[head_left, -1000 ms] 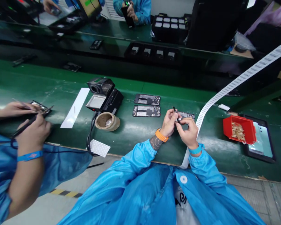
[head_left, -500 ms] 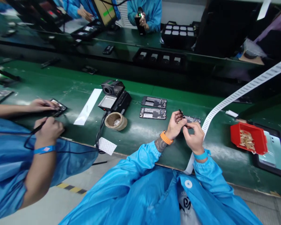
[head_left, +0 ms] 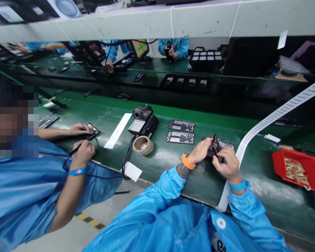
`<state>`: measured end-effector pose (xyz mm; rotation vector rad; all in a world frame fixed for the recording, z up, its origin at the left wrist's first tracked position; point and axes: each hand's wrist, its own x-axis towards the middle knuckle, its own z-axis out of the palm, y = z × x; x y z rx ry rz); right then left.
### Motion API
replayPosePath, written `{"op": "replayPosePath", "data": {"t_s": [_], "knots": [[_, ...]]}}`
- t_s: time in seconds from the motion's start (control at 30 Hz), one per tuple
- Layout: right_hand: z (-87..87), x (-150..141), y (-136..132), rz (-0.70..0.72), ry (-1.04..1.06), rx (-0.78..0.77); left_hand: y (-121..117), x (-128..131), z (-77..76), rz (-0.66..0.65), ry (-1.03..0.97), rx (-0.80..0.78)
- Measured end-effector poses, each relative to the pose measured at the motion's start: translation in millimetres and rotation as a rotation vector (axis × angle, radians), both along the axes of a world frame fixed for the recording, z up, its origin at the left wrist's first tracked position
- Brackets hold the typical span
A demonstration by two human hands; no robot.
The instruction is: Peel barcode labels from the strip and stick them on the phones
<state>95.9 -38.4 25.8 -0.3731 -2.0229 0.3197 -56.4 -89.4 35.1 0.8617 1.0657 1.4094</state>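
My left hand (head_left: 201, 152), with an orange band at the wrist, and my right hand (head_left: 227, 165), with a blue band, meet over an opened phone frame (head_left: 225, 144) lying on the green belt (head_left: 173, 157). Both hands are closed. Between the fingers stands a small black part (head_left: 215, 145), pinched from both sides and held just above the frame. Two more opened phone frames (head_left: 180, 137) lie side by side to the left of my hands.
A white perforated tape strip (head_left: 275, 115) runs from upper right down past my right wrist. A red bin (head_left: 296, 170) of small parts sits right. A black device (head_left: 144, 120), tape roll (head_left: 143, 145) and white sheet (head_left: 132, 171) lie left. A co-worker's hands (head_left: 84, 147) work at far left.
The camera has tilted up, so the scene sits lower and an overhead shelf shows. My hands have closed in on the black part, and the right hand now covers more of the frame.
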Motion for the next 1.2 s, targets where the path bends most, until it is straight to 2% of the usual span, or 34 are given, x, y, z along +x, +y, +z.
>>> {"op": "replayPosePath", "data": {"t_s": [0.13, 0.23, 0.33, 0.43, 0.5, 0.63, 0.83, 0.93, 1.07, 1.2], "knots": [[-6.2, -3.4, 2.5, 0.067, -0.122, 0.061, -1.0, -22.6, 1.7, -0.055, -0.117, -0.255], [-10.5, -6.1, 2.7, 0.106, -0.251, 0.076, -0.5, -36.4, -1.6, -0.048, -0.198, -0.327], [-14.2, -4.4, 6.2, -0.053, -0.296, 0.028, 4.2, -40.8, -8.2, 0.018, -0.279, -0.326], [-15.2, 2.4, 14.8, -0.288, -0.157, -0.057, 17.5, -41.3, -11.4, 0.171, -0.388, -0.272], [-14.4, 7.6, 21.7, -0.351, -0.043, -0.105, 32.8, -45.4, -9.5, 0.298, -0.461, -0.235], [-13.5, 13.8, 31.6, -0.35, 0.027, -0.172, 77.3, -67.1, -3.3, 0.498, -0.529, -0.236], [-20.3, 17.3, 41.1, -0.375, 0.01, -0.201, 155.7, -100.4, -9.4, 0.631, -0.468, -0.385], [-25.8, 19.8, 47.2, -0.411, -0.004, -0.198, 186.0, -109.5, -16.1, 0.714, -0.43, -0.426], [-29.5, 19.7, 48.8, -0.413, -0.018, -0.233, 210.3, -115.0, -21.2, 0.744, -0.387, -0.395], [-26.9, 14.6, 41.5, -0.356, -0.002, -0.31, 232.6, -106.8, -10.6, 0.66, -0.334, -0.304]]}}
